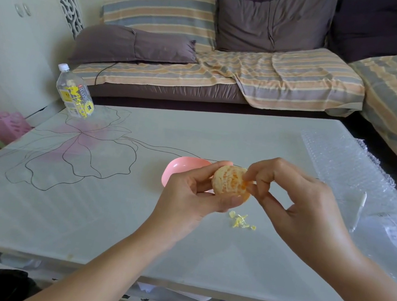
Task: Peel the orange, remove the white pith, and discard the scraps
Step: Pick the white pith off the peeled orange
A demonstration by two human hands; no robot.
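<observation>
Glossy glass-looking table (107, 214) is showing reflections, pink bowl (179, 169) is looking like smooth plastic, bubble wrap (343, 165) is lying crinkly and clear.

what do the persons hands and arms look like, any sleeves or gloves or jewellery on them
Both forearms are bare right to the bottom edge of the picture: no sleeves show. The left hand and the right hand wear no gloves. No rings, watch, bracelet or other markings are visible on the fingers or wrists. The fingernails look short and unpainted, as far as this view shows.
</observation>
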